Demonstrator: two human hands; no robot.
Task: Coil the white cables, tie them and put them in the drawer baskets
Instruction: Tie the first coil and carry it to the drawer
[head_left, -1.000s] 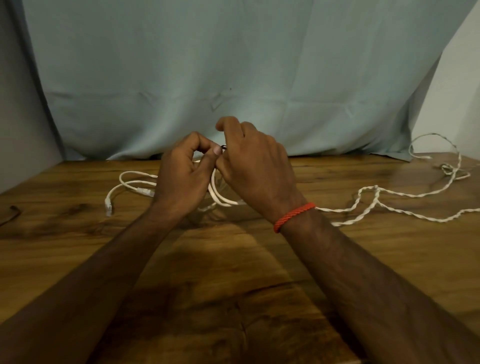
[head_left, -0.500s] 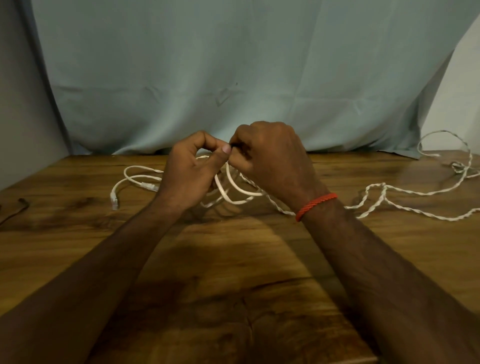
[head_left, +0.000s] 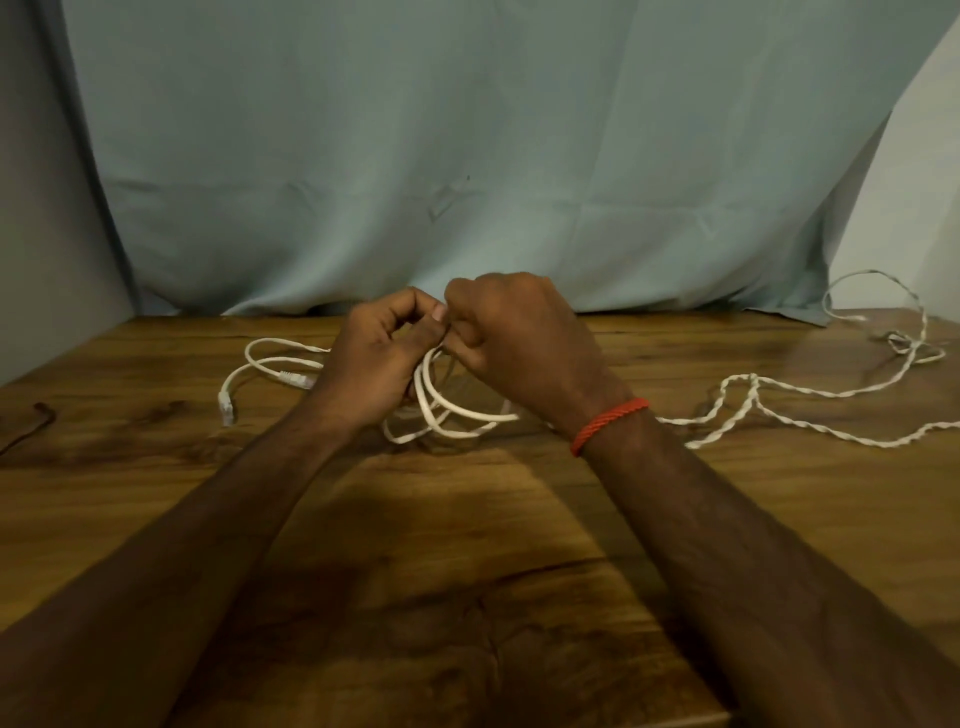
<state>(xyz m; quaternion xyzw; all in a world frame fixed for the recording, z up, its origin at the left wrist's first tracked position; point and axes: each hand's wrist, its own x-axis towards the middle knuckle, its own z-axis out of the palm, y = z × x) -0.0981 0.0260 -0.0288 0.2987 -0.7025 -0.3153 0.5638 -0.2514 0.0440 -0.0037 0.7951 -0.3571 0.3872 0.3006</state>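
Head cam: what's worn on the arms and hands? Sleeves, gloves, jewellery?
No sleeves or gloves: both forearms are bare. A red braided cord bracelet circles the wrist of the right hand. The left hand and its wrist wear nothing; no rings visible.

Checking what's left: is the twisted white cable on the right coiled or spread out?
Spread out. The twisted cable trails loosely across the table, not gathered into loops.

No readable text, labels, brands or numbers anywhere; cables, table, cloth backdrop unmarked
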